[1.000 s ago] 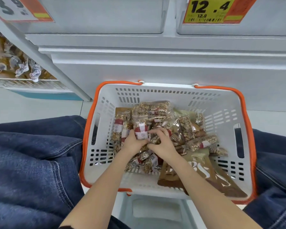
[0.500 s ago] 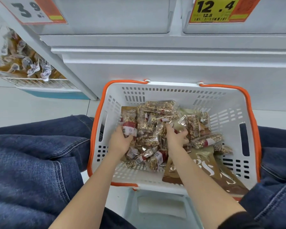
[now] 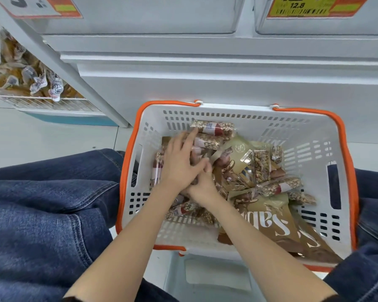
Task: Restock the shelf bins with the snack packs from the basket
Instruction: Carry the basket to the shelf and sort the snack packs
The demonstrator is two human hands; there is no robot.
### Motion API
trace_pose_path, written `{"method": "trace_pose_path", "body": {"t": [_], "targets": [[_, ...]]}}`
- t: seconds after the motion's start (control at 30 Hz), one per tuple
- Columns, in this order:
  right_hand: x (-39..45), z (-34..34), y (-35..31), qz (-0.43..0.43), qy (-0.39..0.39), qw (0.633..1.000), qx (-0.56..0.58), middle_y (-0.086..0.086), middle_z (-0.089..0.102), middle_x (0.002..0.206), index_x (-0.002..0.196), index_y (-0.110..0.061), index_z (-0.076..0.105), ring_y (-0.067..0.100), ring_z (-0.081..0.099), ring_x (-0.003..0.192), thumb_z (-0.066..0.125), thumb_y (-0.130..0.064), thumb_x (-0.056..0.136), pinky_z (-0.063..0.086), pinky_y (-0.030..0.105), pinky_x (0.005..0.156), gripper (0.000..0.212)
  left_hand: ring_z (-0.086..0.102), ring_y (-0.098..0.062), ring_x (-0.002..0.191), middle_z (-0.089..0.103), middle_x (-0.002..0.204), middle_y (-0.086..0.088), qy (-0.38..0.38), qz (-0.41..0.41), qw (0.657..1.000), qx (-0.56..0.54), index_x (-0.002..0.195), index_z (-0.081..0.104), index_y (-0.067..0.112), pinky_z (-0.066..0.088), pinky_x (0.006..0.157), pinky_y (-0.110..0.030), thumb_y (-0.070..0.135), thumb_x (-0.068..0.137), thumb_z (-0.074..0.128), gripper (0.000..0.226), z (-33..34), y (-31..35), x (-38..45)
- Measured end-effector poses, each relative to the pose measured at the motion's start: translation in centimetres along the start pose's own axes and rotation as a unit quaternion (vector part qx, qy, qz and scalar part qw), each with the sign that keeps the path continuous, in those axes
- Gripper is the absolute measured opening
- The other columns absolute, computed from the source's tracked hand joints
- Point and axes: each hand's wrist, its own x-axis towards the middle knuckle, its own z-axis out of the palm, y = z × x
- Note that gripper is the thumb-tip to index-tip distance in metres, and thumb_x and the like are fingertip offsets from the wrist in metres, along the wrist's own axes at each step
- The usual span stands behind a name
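A white basket point(image 3: 314, 136) with an orange rim sits between my knees. Inside it lie several clear snack packs point(image 3: 214, 128) of nut bars with red and white labels. My left hand point(image 3: 178, 164) lies on a stack of these packs at the basket's left side, with its fingers straight and pointing to the far wall. My right hand point(image 3: 202, 186) is tucked just under the left one. Its fingers curl into the packs and are mostly hidden. More packs point(image 3: 279, 187) lie loose on the right.
Large tan pouches point(image 3: 271, 216) fill the basket's right and near side. White shelf bins point(image 3: 140, 18) with orange and yellow price tags stand above. A wire bin point(image 3: 52, 103) of wrapped snacks is at the left. A white stool point(image 3: 214, 280) is under the basket.
My hands were apart on either side of the pile. They have come together at the basket's left, and the stack of packs has shifted toward the far left wall.
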Motion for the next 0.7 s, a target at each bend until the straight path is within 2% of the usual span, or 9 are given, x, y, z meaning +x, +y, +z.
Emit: {"method": "trace_pose_path", "body": {"t": [0.07,0.13,0.2,0.23,0.33,0.4,0.5,0.6,0.7], "targets": [[0.0,1.4,-1.0,-0.006,-0.064,0.998,-0.012,0.015,0.053,0.129,0.129,-0.008,0.049,0.022,0.050,0.119,0.065,-0.002,0.079,0.040,0.014,0.094,0.053,0.010,-0.024,0.143,0.019,0.156,0.000,-0.053,0.007,0.997,0.054,0.148,0.018,0.040,0.015,0.113,-0.056,0.057,0.080,0.059,0.081,0.0,0.0,1.1],[-0.3,2.9,-0.9,0.008,-0.116,0.993,-0.030,0.014,0.062,0.111,0.115,-0.010,0.058,0.024,0.056,0.107,0.060,-0.018,0.077,0.047,0.032,0.090,0.039,-0.003,-0.021,0.145,0.007,0.158,0.006,-0.130,0.013,0.985,0.109,0.146,0.014,0.046,0.005,0.112,-0.063,0.063,0.078,0.059,0.084,-0.1,-0.7,1.9],[-0.7,3.7,-0.4,0.009,-0.155,0.985,-0.074,0.005,0.059,0.095,0.096,-0.024,0.057,0.016,0.052,0.095,0.053,-0.037,0.072,0.044,0.032,0.082,0.028,-0.011,-0.019,0.145,-0.002,0.159,0.010,-0.205,0.005,0.970,0.133,0.146,0.007,0.049,0.002,0.109,-0.068,0.062,0.079,0.060,0.086,-0.2,-1.8,2.2],[-0.8,3.8,0.1,-0.005,-0.159,0.983,-0.091,0.001,0.058,0.100,0.099,-0.028,0.057,0.014,0.051,0.099,0.054,-0.039,0.074,0.043,0.032,0.085,0.027,-0.011,-0.019,0.145,-0.005,0.159,0.010,-0.222,-0.005,0.965,0.143,0.146,0.004,0.050,0.001,0.109,-0.068,0.059,0.080,0.060,0.087,-0.2,-2.4,2.1],[-1.4,2.0,1.5,-0.048,-0.117,0.985,-0.118,-0.008,0.046,0.135,0.130,-0.023,0.052,0.010,0.039,0.127,0.060,-0.032,0.087,0.031,0.034,0.111,0.045,0.002,-0.025,0.145,-0.008,0.159,0.009,-0.208,-0.018,0.958,0.195,0.146,-0.001,0.050,0.000,0.112,-0.060,0.050,0.088,0.056,0.081,-0.3,-4.1,1.2],[-1.8,-0.3,2.7,-0.014,-0.030,0.996,-0.085,-0.016,0.042,0.137,0.132,-0.024,0.053,0.000,0.041,0.119,0.057,-0.026,0.093,0.030,0.023,0.105,0.040,0.008,-0.026,0.144,-0.008,0.159,0.007,-0.193,-0.001,0.956,0.220,0.146,-0.002,0.047,0.002,0.115,-0.055,0.043,0.090,0.056,0.081,-0.2,-4.7,0.7],[-1.2,-3.8,4.4,0.072,0.151,0.985,-0.041,-0.003,0.055,0.132,0.128,-0.019,0.053,0.007,0.053,0.105,0.058,-0.022,0.093,0.038,0.023,0.086,0.036,0.012,-0.026,0.143,-0.006,0.160,0.004,-0.175,0.014,0.955,0.237,0.147,-0.005,0.044,0.004,0.116,-0.052,0.036,0.093,0.054,0.081,-0.3,-5.2,0.3],[-0.3,-4.5,5.3,0.181,0.074,0.980,-0.045,0.004,0.052,0.124,0.134,-0.013,0.041,0.017,0.052,0.105,0.064,-0.023,0.089,0.040,0.025,0.083,0.051,0.021,-0.026,0.139,0.011,0.158,0.000,-0.158,0.012,0.956,0.246,0.148,-0.001,0.043,0.012,0.114,-0.046,0.032,0.099,0.042,0.066,-0.6,-5.5,-0.1],[0.1,-3.1,5.7,0.177,-0.006,0.968,-0.177,0.006,0.054,0.124,0.135,-0.014,0.034,0.026,0.052,0.112,0.072,-0.036,0.079,0.046,0.039,0.093,0.071,0.033,-0.028,0.131,0.037,0.145,-0.007,-0.144,-0.028,0.962,0.230,0.149,0.004,0.042,0.024,0.107,-0.042,0.039,0.099,0.037,0.060,-1.1,-6.2,-0.9]]}}
